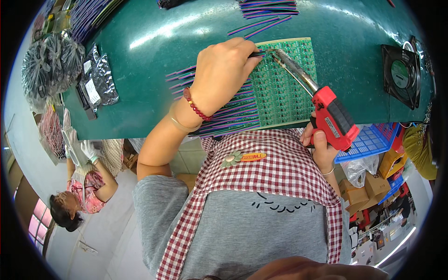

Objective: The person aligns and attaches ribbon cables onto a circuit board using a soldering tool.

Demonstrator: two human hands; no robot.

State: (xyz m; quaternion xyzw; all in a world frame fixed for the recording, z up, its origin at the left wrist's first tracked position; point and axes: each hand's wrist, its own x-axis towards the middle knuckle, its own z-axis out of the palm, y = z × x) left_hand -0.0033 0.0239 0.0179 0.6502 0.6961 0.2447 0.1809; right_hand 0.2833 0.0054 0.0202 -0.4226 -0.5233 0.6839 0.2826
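Red-black soldering gun (pixel 334 117), green board (pixel 285 86)

Checked apron over a grey short-sleeved shirt, with bands at both wrists.
The apron (pixel 273 172) is a small red-and-white check, and its straps (pixel 179 245) run up over the shoulders in the same cloth. On its front sit a grey-green flower patch (pixel 232 159) and, beside it, a yellow-orange oval patch (pixel 254 157) with lettering. The shirt (pixel 275 238) is heathered grey, printed with short, curved black strokes (pixel 285 207) across the chest. Both the left hand (pixel 226 60) and right hand (pixel 322 143) are bare. The left wrist carries a dark red bead bracelet (pixel 200 112) and a pale bangle (pixel 180 125); a thin, pale band (pixel 328 172) circles the right.
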